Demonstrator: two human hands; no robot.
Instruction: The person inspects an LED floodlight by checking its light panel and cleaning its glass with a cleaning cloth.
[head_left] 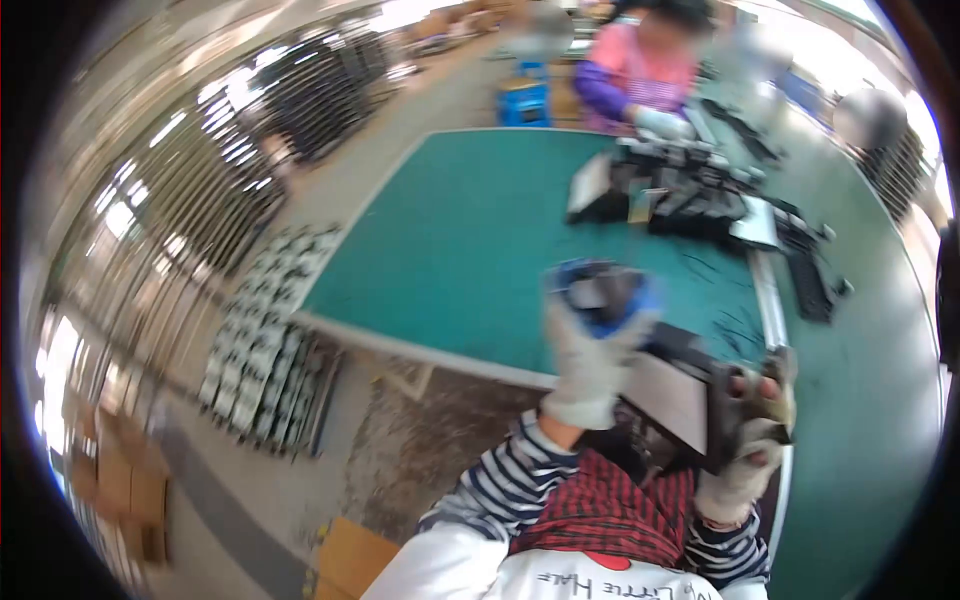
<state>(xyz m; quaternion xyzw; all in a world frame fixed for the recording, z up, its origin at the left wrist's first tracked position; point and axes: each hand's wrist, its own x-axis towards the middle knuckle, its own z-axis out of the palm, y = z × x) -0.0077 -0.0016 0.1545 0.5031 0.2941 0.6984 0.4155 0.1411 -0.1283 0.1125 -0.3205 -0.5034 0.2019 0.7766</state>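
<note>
My left hand (585,365), in a pale glove, is raised over the front edge of the green table. Its fingers curl around a blurred blue-and-dark object (605,292) whose kind I cannot make out. Lower right, my right hand (755,445) wears a worn glove with bare fingertips. It grips the side of a black part with a flat whitish panel (670,400), tilted close to my body. The left forearm passes beside this part, and its lower side is hidden.
Several black assemblies (680,195) are heaped on the green table (450,230). Across it works a person (640,75) with gloved hands. A metal rail (768,300) borders a second green surface (860,400) with black parts. Left stand stacked metal pieces (265,345) and cardboard boxes (120,480).
</note>
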